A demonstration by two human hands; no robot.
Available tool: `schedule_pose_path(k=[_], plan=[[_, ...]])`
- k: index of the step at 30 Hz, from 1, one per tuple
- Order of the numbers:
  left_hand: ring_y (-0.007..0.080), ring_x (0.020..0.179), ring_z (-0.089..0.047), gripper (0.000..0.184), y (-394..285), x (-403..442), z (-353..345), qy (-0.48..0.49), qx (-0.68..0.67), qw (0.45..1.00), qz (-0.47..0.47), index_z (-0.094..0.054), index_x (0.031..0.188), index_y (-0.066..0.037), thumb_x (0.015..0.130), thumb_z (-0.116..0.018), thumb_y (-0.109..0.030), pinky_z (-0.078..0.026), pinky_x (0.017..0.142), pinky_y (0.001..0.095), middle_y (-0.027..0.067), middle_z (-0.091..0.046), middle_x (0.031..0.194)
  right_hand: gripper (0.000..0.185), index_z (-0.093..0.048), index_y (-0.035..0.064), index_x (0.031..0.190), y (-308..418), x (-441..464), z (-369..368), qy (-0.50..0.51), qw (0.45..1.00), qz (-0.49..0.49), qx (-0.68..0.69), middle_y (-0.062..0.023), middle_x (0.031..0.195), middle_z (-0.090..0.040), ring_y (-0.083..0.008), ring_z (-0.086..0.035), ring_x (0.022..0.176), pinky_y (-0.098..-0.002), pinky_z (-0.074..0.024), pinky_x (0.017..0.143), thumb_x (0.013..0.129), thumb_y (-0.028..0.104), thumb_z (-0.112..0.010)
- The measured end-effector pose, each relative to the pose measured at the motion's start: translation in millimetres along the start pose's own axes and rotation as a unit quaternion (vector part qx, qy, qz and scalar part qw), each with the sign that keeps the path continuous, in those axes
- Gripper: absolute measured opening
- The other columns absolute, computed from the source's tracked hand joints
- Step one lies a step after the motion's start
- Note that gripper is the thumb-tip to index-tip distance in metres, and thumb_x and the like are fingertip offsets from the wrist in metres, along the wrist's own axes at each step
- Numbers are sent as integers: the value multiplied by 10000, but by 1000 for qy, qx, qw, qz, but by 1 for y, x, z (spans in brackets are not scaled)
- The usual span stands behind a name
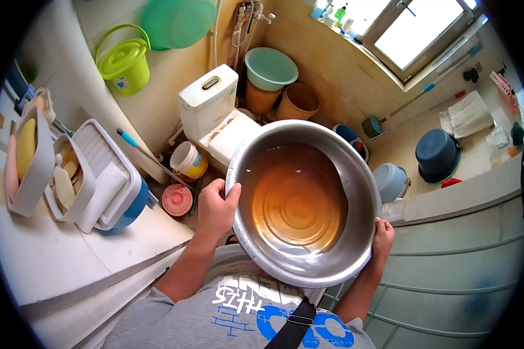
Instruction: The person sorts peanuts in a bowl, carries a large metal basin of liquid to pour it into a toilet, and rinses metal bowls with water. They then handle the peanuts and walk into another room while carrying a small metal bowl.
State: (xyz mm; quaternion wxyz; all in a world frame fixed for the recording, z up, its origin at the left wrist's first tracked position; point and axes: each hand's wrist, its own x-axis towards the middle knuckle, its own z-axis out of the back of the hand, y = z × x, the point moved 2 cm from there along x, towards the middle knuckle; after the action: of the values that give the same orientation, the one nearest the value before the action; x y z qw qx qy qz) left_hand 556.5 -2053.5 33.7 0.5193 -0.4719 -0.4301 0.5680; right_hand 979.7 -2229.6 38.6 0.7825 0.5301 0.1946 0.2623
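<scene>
A large metal basin (326,269) is held up in front of my body, with brownish water (294,198) pooled inside it. My left hand (216,206) grips the left side of the rim, thumb over the edge. On the opposite side, my right hand (382,238) is closed round the lower right rim, its fingers partly hidden behind the metal. Past the basin's far left edge stands a white toilet (209,104), partly covered by the basin.
Brown buckets (298,102) and a green basin (271,68) stand in the far corner. A paint bucket (187,160) and pink lid (177,199) lie left of the toilet. Storage trays (112,174) line the left counter; a dark basin (436,155) sits on the right ledge.
</scene>
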Motion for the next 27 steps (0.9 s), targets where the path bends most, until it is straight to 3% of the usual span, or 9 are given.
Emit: schedule_pose_path(k=[5,8,15,21,27], plan=[[66,560,-402,301,-34,-10,27,-43,-20,999,-26,-541,699,3,893,-647,-201,-338,511,274,-5,-481,581,252,-608,24,745,36,3,-20,34,999,13,32,32,710,-573,-51,-471,631,-222,-396,589,934,190,-624],[40,588,-397,250,-37,-13,36,-33,-154,987,-17,-533,737,-14,928,-593,-164,-324,518,244,-32,-493,644,236,-619,23,770,54,1,-28,50,998,9,45,32,723,-578,-49,-480,650,-217,-399,604,940,187,-618],[20,592,-371,231,-53,-22,53,-26,-223,974,-30,-549,764,-24,947,-577,-161,-294,512,225,-56,-479,658,238,-628,18,806,85,-6,-24,71,994,29,84,33,739,-588,-42,-489,668,-205,-403,618,955,203,-610],[19,588,-376,256,-68,-29,52,-14,-193,978,-81,-546,749,-14,952,-578,-168,-297,508,221,-53,-483,649,330,-662,-14,893,103,-12,-17,95,992,31,76,2,781,-625,-62,-531,695,-212,-433,645,978,298,-599],[24,591,-392,225,-56,-31,42,-16,-154,986,-64,-551,759,-12,937,-605,-138,-312,515,224,-47,-498,654,366,-664,-37,934,105,-11,-15,88,994,39,53,-21,823,-644,-80,-550,719,-228,-448,666,983,317,-588]])
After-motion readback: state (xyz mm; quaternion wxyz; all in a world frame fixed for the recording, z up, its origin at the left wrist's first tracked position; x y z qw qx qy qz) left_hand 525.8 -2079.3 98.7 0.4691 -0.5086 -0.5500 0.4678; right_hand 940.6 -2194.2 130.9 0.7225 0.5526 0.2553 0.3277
